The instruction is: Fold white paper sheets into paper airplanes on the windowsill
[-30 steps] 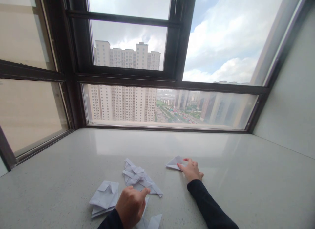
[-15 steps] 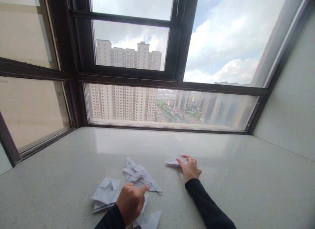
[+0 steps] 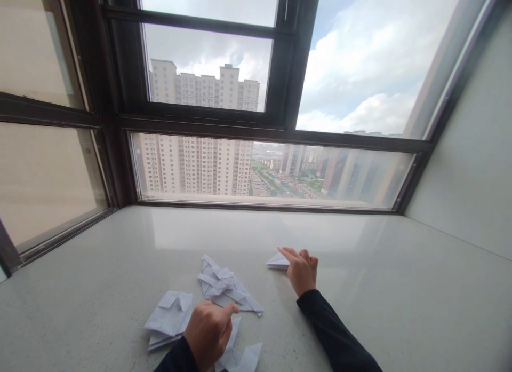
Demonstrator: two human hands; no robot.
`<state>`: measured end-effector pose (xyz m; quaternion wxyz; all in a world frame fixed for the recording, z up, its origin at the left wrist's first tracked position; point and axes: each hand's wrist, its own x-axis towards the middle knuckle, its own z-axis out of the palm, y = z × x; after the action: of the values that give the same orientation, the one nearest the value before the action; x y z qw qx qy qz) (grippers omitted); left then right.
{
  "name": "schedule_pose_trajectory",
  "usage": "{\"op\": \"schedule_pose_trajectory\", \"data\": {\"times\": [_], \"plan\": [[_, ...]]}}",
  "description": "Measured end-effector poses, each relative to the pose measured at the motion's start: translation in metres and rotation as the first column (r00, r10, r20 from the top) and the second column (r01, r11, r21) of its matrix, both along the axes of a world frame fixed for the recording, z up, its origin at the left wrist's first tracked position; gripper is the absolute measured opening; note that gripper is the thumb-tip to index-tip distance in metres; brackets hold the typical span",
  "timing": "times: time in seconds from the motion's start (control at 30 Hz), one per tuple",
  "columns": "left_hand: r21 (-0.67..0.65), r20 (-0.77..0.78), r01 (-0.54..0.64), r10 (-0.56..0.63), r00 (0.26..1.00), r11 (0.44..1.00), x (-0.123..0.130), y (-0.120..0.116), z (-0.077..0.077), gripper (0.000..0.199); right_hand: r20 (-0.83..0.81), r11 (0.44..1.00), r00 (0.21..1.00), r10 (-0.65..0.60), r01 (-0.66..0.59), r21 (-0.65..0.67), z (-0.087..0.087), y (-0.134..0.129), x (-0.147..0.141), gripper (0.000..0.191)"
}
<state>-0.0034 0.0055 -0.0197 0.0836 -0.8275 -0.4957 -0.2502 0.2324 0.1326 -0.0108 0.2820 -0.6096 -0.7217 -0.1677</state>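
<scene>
Toward the window, a small stack of folded white paper lies on the pale sill. My right hand rests at its right end, forefinger stretched over the top, the other fingers loosely bent; part of the paper is hidden beneath. My left hand is closed with the knuckles up, one digit pointing right, and nothing shows in it. Left of it sits a pile of folded paper squares. Just beyond lies a heap of folded paper pieces. More folded paper is partly hidden below this hand.
The speckled white sill runs up to a dark-framed window. A white side wall borders the right. Tall buildings stand outside the glass.
My right hand has shifted slightly left over the small stack, and its forefinger now reaches across the top. My left hand stays almost in place. The view has tilted a little.
</scene>
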Motion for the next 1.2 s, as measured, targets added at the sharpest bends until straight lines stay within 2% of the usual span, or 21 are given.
{"op": "schedule_pose_trajectory", "data": {"times": [0.07,0.2,0.3,0.47,0.83,0.97,1.1,1.17,1.2], "plan": [[0.009,-0.003,-0.004,0.004,1.000,1.000,0.001,0.000,0.000,0.028,0.001,0.998,0.998,0.070,-0.070,0.004,0.001,-0.003,-0.004,0.040],[0.014,-0.002,-0.021,0.021,1.000,1.000,0.003,0.002,0.001,0.028,-0.052,0.994,0.993,0.103,-0.102,0.033,0.000,-0.005,-0.007,0.042],[-0.007,0.017,-0.026,0.026,1.000,1.000,0.004,0.002,0.003,0.028,-0.081,0.995,0.992,0.100,-0.097,0.033,-0.003,-0.001,-0.006,0.042],[-0.019,0.040,-0.031,0.032,0.999,0.999,0.002,-0.001,0.008,0.028,-0.135,0.997,0.989,0.058,-0.065,-0.047,-0.011,0.006,-0.001,0.038],[-0.029,0.066,0.002,0.000,0.998,1.000,0.001,-0.002,0.003,0.027,-0.185,0.999,0.982,0.031,-0.039,-0.037,-0.017,0.011,0.004,0.037],[-0.021,0.075,-0.021,0.023,0.997,1.000,0.001,-0.003,0.006,0.028,-0.217,0.999,0.976,0.022,-0.017,0.028,-0.009,0.010,0.007,0.036],[-0.028,0.103,-0.064,0.066,0.992,0.998,0.005,-0.005,0.008,0.028,-0.250,0.990,0.968,0.013,0.023,0.142,0.009,0.000,0.004,0.040],[-0.029,0.114,-0.072,0.075,0.991,0.997,0.007,-0.006,0.008,0.028,-0.234,0.994,0.971,0.048,-0.025,0.103,0.018,-0.012,-0.005,0.039],[-0.031,0.116,-0.074,0.077,0.990,0.997,0.008,-0.006,0.008,0.028,-0.212,0.995,0.972,0.099,-0.091,0.045,0.021,-0.019,-0.011,0.037]]}}
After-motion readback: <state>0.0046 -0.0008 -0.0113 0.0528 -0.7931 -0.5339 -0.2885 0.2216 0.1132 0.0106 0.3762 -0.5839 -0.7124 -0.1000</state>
